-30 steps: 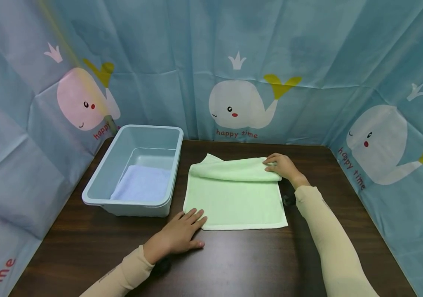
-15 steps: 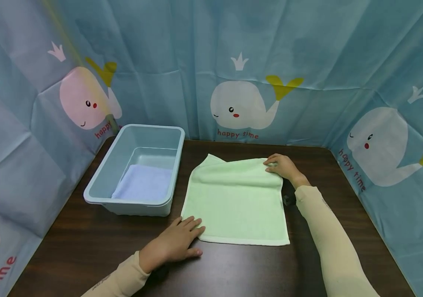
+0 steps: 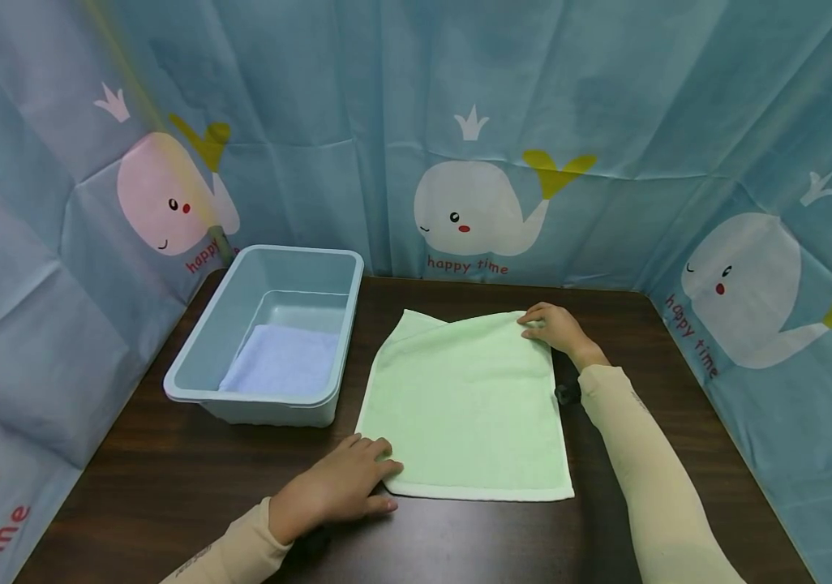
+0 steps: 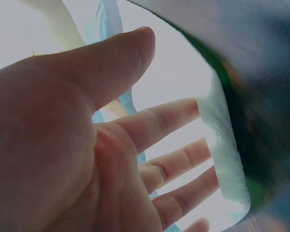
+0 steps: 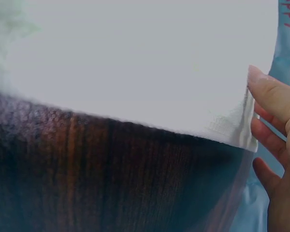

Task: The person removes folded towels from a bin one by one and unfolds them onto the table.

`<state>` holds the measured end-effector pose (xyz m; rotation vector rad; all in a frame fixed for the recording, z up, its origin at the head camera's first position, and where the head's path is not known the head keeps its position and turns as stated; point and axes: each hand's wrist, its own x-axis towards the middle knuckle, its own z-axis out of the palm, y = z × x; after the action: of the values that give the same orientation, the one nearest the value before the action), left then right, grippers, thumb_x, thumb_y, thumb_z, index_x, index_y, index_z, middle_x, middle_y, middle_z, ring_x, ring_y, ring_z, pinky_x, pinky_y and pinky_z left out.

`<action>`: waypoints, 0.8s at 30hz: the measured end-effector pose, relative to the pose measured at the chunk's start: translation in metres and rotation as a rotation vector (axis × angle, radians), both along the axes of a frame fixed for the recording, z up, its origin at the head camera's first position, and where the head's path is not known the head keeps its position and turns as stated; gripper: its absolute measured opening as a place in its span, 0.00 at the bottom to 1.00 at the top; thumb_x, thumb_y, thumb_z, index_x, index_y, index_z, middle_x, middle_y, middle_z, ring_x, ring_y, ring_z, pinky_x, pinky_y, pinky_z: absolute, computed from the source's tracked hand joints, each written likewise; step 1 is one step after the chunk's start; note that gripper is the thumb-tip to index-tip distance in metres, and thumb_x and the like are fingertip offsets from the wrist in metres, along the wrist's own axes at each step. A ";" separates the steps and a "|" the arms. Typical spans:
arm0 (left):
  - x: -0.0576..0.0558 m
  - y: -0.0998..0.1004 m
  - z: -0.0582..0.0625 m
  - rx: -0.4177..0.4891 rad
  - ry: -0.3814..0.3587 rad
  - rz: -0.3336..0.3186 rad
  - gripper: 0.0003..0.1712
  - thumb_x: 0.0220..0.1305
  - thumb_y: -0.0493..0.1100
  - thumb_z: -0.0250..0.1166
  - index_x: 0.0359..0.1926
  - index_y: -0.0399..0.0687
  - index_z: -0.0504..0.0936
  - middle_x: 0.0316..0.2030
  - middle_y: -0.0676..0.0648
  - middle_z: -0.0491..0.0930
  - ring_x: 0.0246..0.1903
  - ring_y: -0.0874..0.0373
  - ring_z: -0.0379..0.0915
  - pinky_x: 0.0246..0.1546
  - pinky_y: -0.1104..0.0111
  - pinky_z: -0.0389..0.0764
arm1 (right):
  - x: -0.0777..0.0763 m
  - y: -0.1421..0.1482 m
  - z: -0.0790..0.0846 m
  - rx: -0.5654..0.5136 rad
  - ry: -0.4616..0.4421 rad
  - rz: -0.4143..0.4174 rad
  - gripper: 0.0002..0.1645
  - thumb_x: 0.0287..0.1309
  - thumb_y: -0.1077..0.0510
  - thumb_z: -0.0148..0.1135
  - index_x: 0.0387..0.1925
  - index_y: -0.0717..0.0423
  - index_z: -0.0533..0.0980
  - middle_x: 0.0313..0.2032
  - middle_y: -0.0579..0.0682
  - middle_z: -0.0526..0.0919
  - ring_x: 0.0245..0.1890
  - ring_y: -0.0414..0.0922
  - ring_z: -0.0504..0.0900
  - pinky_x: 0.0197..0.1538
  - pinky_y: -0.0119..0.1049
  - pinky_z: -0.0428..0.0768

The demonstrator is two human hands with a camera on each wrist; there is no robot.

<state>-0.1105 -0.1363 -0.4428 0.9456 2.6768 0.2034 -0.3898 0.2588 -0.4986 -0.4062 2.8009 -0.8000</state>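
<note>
A light green towel (image 3: 467, 405) lies on the dark wooden table, spread out nearly flat, with one far-left corner sticking out at an angle. At the towel's near-left corner my left hand (image 3: 343, 483) rests with fingers extended. In the left wrist view the fingertips (image 4: 186, 107) touch the towel's hem, while the thumb stands apart from it. My right hand (image 3: 558, 331) is at the far-right corner. There the right wrist view shows the thumb (image 5: 268, 92) on one face of the towel edge and fingers behind it, pinching it.
Left of the towel stands a light blue plastic basin (image 3: 197, 341) with a folded lavender cloth (image 3: 280, 358) inside. Blue curtains (image 3: 379, 105) printed with whales surround the table (image 3: 460, 543) at the back and sides.
The towel's fold has flattened out, and its near edge has moved toward the person. My left hand has shifted slightly nearer and to the left. The right hand has stayed at its corner.
</note>
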 end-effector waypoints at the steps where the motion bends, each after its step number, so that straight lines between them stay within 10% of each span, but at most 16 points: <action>1: -0.001 0.000 0.000 0.009 0.009 -0.004 0.27 0.63 0.60 0.65 0.59 0.53 0.80 0.54 0.47 0.76 0.53 0.51 0.75 0.62 0.52 0.71 | 0.000 0.000 0.000 -0.003 -0.002 -0.002 0.22 0.61 0.53 0.67 0.57 0.50 0.81 0.63 0.54 0.73 0.64 0.57 0.71 0.63 0.55 0.75; 18: 0.002 -0.011 0.004 0.023 0.049 0.071 0.31 0.61 0.54 0.69 0.62 0.46 0.78 0.62 0.44 0.76 0.63 0.48 0.72 0.68 0.47 0.66 | 0.002 -0.001 0.002 -0.025 -0.007 -0.003 0.22 0.62 0.53 0.66 0.57 0.51 0.80 0.65 0.55 0.72 0.66 0.59 0.70 0.65 0.57 0.73; 24: 0.010 -0.015 0.010 -0.033 -0.039 0.098 0.31 0.63 0.54 0.67 0.64 0.47 0.76 0.65 0.44 0.74 0.67 0.46 0.68 0.68 0.47 0.66 | 0.001 0.000 0.001 -0.010 0.004 0.007 0.22 0.63 0.54 0.65 0.58 0.51 0.80 0.65 0.57 0.71 0.66 0.60 0.69 0.64 0.58 0.73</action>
<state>-0.1004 -0.1518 -0.4327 0.7940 2.6844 0.1965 -0.3885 0.2588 -0.4980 -0.4189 2.7993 -0.8126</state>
